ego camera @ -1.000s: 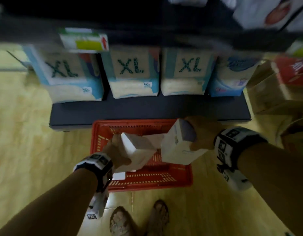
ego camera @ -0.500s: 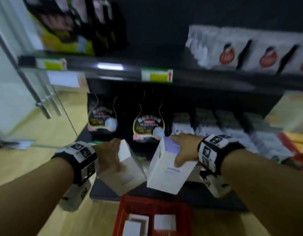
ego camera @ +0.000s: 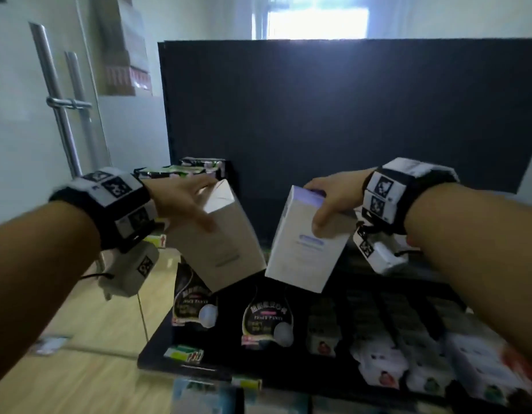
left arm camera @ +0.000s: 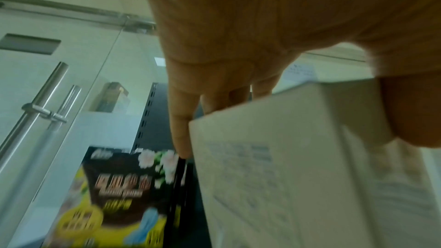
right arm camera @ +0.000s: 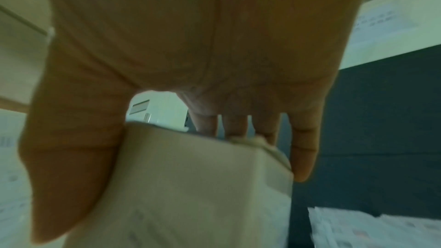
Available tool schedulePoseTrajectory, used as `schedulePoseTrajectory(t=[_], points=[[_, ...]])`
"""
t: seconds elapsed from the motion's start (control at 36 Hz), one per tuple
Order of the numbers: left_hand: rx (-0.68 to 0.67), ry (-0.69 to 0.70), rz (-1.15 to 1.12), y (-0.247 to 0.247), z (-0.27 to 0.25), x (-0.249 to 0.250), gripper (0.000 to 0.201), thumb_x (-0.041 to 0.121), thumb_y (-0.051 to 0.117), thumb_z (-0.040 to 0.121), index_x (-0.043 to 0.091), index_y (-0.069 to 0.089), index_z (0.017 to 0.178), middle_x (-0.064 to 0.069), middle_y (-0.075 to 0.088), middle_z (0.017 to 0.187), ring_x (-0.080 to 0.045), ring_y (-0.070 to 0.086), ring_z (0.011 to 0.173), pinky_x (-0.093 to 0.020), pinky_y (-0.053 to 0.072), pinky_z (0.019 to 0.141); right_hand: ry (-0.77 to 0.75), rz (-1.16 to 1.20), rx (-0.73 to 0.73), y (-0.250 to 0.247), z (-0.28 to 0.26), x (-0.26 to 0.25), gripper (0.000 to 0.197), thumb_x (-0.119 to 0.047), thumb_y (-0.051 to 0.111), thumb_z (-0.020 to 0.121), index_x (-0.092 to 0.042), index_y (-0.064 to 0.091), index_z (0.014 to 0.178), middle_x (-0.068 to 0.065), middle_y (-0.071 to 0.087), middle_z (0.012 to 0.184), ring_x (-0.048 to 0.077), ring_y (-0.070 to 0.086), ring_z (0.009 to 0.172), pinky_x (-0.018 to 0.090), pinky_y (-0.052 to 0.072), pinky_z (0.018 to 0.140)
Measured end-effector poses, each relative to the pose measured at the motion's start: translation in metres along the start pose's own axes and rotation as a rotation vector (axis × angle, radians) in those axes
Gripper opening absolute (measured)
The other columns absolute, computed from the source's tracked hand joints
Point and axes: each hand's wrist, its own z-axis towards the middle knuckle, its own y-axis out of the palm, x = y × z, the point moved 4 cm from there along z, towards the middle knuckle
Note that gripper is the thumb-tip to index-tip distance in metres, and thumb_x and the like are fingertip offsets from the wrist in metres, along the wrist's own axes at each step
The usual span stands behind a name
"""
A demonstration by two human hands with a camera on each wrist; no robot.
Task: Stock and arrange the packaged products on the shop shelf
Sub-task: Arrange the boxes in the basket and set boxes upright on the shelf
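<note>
1. The left hand [ego camera: 181, 201] grips a plain white box [ego camera: 220, 243] by its top end, thumb on the near face and fingers behind; the right hand [ego camera: 333, 198] grips a second box [ego camera: 303, 249], white with a lilac top, the same way.
2. Both boxes hang tilted in the air in front of the dark back panel [ego camera: 348, 115], above the lower shelf [ego camera: 228, 366], close together but apart.
3. To do this step well, I judge each box should be turned upright before it goes down, one at a time, with the printed face toward the aisle.
4. The open space seems to lie on the top level, right of the green packs [ego camera: 181, 171]; set the boxes flush beside them.
5. The boxes look like smooth, stiff card with sharp edges, so a light pinch should hold without denting.
6. The black pouches [ego camera: 267, 321] and the white packs [ego camera: 378, 366] on the lower shelf look soft and glossy; keep box corners clear of them.
</note>
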Motion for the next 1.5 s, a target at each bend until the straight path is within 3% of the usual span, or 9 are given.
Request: schedulePoseTrajectory(t=[0.11, 0.39, 0.58, 0.67, 0.81, 1.0, 1.19, 1.36, 1.5], points=[[0.061, 0.050, -0.041, -0.038, 0.023, 0.017, 0.082, 0.020, 0.084, 0.068, 0.029, 0.036, 0.135, -0.003, 0.057, 0.119, -0.022, 0.061, 0.101, -0.036, 0.056, 0.075, 0.057, 0.041, 0.110, -0.039, 0.018, 0.009, 0.085, -0.044, 0.084, 0.063, -0.025, 0.041, 0.134, -0.003, 0.056, 0.120, 0.018, 0.057, 0.104, 0.035, 0.048, 0.093], [0.063, 0.108, 0.021, -0.082, 0.130, 0.022, 0.084, 0.026, 0.086, 0.061, 0.031, 0.040, 0.131, -0.002, 0.057, 0.119, -0.023, 0.061, 0.104, -0.045, 0.054, 0.088, 0.217, 0.010, 0.206, -0.049, 0.103, 0.027, 0.094, -0.045, 0.082, 0.040, -0.037, 0.047, 0.127, -0.008, 0.061, 0.111, 0.018, 0.062, 0.096, 0.040, 0.054, 0.086], [-0.080, 0.125, 0.075, -0.075, 0.189, 0.029, 0.076, 0.027, 0.087, 0.049, 0.030, 0.048, 0.114, -0.006, 0.063, 0.109, -0.028, 0.068, 0.090, -0.055, 0.057, 0.073, 0.318, -0.037, 0.137, -0.029, 0.173, 0.054, 0.089, -0.040, 0.079, 0.032, -0.042, 0.052, 0.116, -0.013, 0.067, 0.092, 0.014, 0.069, 0.074, 0.033, 0.060, 0.062], [-0.142, 0.101, 0.069, -0.062, 0.206, 0.031, 0.070, 0.023, 0.087, 0.053, 0.032, 0.048, 0.110, -0.008, 0.061, 0.107, -0.029, 0.067, 0.077, -0.044, 0.056, 0.048, 0.301, -0.097, 0.066, -0.022, 0.186, 0.054, 0.087, -0.037, 0.077, 0.039, -0.036, 0.050, 0.122, -0.013, 0.062, 0.096, 0.010, 0.063, 0.071, 0.020, 0.052, 0.048], [-0.089, 0.116, 0.047, -0.049, 0.226, 0.029, 0.078, 0.034, 0.086, 0.049, 0.035, 0.048, 0.117, 0.002, 0.060, 0.107, -0.020, 0.064, 0.088, -0.030, 0.054, 0.052, 0.226, -0.160, 0.004, -0.021, 0.214, 0.060, 0.102, -0.038, 0.082, 0.053, -0.022, 0.038, 0.144, -0.001, 0.051, 0.140, 0.024, 0.055, 0.121, 0.039, 0.048, 0.100], [0.057, 0.127, -0.171, -0.064, 0.239, 0.012, 0.079, 0.031, 0.087, 0.052, 0.034, 0.047, 0.121, 0.010, 0.062, 0.102, -0.007, 0.066, 0.086, -0.028, 0.057, 0.068, 0.175, -0.171, 0.010, -0.016, 0.253, 0.092, 0.130, -0.053, 0.074, 0.034, -0.033, 0.020, 0.151, -0.007, 0.033, 0.154, 0.021, 0.043, 0.135, 0.035, 0.041, 0.107], [0.118, 0.174, -0.404, -0.084, 0.224, 0.010, 0.056, 0.033, 0.080, 0.049, 0.035, 0.053, 0.098, 0.010, 0.066, 0.094, -0.009, 0.068, 0.081, -0.044, 0.059, 0.072, 0.096, 0.042, 0.049, -0.027, 0.243, 0.085, 0.119, -0.055, 0.081, 0.065, -0.019, 0.010, 0.154, 0.001, 0.020, 0.159, 0.022, 0.025, 0.145, 0.035, 0.025, 0.117], [0.230, 0.244, -0.728, -0.106, 0.215, 0.015, 0.088, 0.032, 0.077, 0.053, 0.011, 0.044, 0.132, -0.012, 0.058, 0.116, -0.027, 0.063, 0.092, -0.039, 0.057, 0.064, -0.111, 0.361, 0.382, -0.080, 0.207, 0.057, 0.075, -0.061, 0.066, 0.072, -0.019, 0.054, 0.133, -0.014, 0.054, 0.124, 0.008, 0.050, 0.120, 0.022, 0.034, 0.098], [0.254, 0.340, -0.974, -0.102, 0.215, 0.033, 0.018, 0.023, 0.057, 0.085, 0.011, 0.065, 0.096, -0.007, 0.061, 0.081, -0.014, 0.064, 0.056, -0.023, 0.050, 0.049, -0.160, 0.903, 0.275, -0.075, 0.201, 0.042, 0.050, -0.059, 0.063, 0.065, -0.019, 0.063, 0.096, -0.010, 0.069, 0.087, 0.011, 0.063, 0.088, 0.026, 0.051, 0.073]])
